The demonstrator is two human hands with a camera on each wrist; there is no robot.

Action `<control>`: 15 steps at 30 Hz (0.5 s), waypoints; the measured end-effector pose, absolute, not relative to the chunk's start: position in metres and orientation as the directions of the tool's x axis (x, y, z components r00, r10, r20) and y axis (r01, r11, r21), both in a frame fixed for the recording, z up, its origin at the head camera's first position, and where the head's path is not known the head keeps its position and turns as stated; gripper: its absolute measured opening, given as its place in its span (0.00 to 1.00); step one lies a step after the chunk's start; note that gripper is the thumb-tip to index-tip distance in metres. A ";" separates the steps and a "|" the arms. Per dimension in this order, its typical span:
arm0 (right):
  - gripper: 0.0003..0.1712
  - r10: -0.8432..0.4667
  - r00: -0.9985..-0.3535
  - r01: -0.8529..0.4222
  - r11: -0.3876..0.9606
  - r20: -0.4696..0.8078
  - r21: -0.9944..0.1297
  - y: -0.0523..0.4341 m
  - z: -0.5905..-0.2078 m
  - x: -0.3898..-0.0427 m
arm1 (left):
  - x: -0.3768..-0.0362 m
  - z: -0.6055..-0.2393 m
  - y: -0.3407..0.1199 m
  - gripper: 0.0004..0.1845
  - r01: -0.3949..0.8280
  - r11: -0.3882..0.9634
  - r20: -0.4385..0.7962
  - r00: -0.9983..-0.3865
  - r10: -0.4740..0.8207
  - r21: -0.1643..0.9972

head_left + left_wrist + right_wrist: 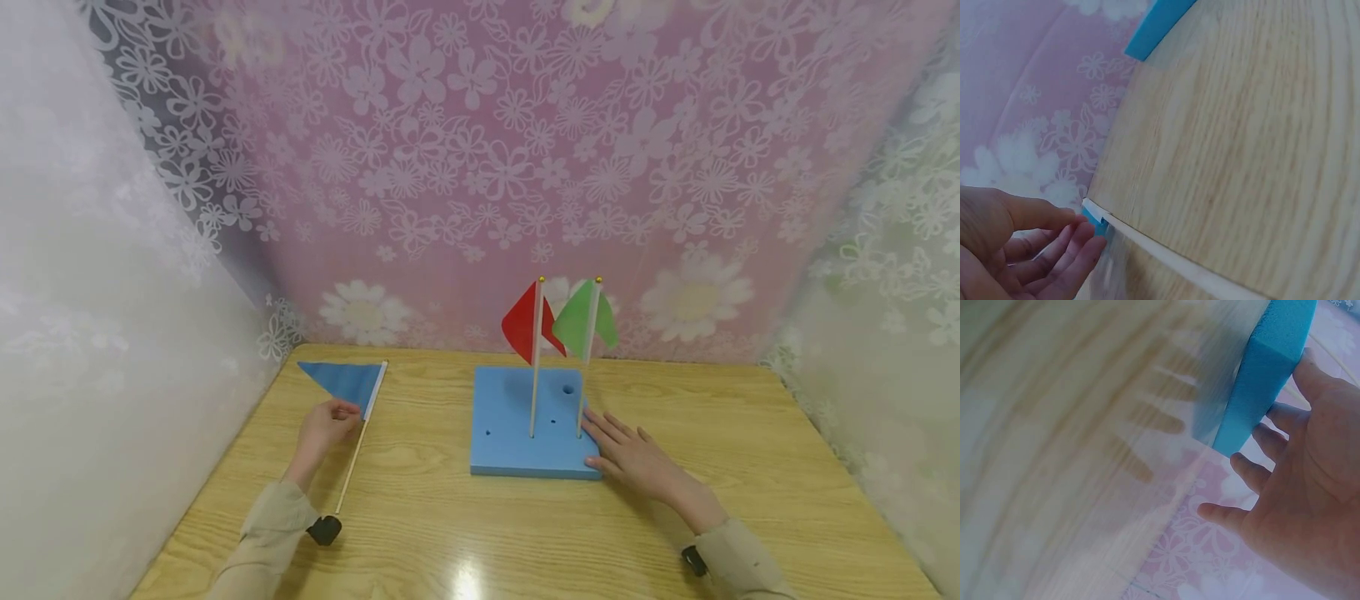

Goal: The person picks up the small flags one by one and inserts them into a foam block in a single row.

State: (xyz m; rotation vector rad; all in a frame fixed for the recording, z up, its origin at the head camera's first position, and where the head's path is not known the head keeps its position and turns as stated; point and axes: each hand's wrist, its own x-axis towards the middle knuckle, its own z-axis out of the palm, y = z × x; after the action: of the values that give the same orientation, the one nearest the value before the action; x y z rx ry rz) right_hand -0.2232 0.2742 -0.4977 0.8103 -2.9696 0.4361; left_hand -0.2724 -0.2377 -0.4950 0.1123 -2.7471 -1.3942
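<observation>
A blue pennant flag (341, 382) on a white stick (356, 454) lies flat on the wooden table (465, 533) at the left. My left hand (345, 411) pinches it where the cloth meets the stick. The left wrist view shows thumb and fingertips (1085, 236) closing on the blue cloth (1096, 224) beside the stick (1166, 257). A blue foam block (510, 454) sits mid-table with a red flag (523, 325) and a green flag (579, 327) standing upright in its holes. My right hand (611, 442) rests flat on the block's near right corner, fingers straight (1254, 472) along the foam edge (1266, 381).
Flowered pink curtain closes off the back of the table, and white lace curtains hang along both sides. The block has several unfilled holes, one larger at the back (567, 388). Bare wood lies in front of the block and to its right (712, 417).
</observation>
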 end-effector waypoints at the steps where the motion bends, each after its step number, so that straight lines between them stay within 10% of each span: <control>1: 0.38 -0.491 -0.865 -0.500 0.824 0.103 -0.266 0.274 -0.498 -0.223 | -0.271 -0.495 -0.238 0.10 -0.039 0.612 0.019 -0.996 -0.087 0.790; 15: 0.38 -0.477 -0.876 -0.475 0.827 0.073 -0.302 0.274 -0.497 -0.221 | -0.263 -0.504 -0.234 0.10 -0.005 0.739 0.028 -0.999 -0.032 0.673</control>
State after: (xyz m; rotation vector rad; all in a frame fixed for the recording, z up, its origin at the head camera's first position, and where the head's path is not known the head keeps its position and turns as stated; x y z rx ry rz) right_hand -0.2213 0.2745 -0.4968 0.7835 -3.0077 0.4947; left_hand -0.2630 -0.2336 -0.5038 0.0307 -2.8944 -1.1202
